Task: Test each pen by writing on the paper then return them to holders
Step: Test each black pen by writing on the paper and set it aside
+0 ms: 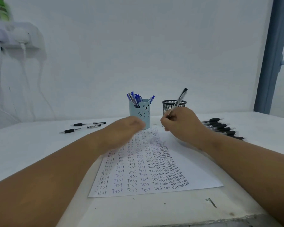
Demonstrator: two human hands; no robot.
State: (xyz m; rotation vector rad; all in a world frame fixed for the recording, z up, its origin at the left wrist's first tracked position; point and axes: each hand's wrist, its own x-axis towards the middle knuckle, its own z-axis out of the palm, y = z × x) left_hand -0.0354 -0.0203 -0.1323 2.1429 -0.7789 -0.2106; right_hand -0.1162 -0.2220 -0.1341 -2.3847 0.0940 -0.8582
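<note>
A white sheet of paper [195, 176] covered in rows of the word "Test" lies in the middle of the table. My right hand [182, 123] grips a black-capped pen [179, 99] at the paper's far right corner, tip down, cap end tilted up. My left hand [126, 130] is blurred and hovers over the paper's far left part, fingers loosely curled, holding nothing. A light blue bear holder [140, 112] with several blue pens stands behind the paper. Beside it on the right stands a black mesh holder [168, 106].
Several black pens [223, 127] lie in a row at the right of the table. Two black pens [82, 126] and loose caps lie at the left. A white wall stands close behind, with a wall shelf and cables [23, 40] at far left. A blue door frame [270, 54] rises at right.
</note>
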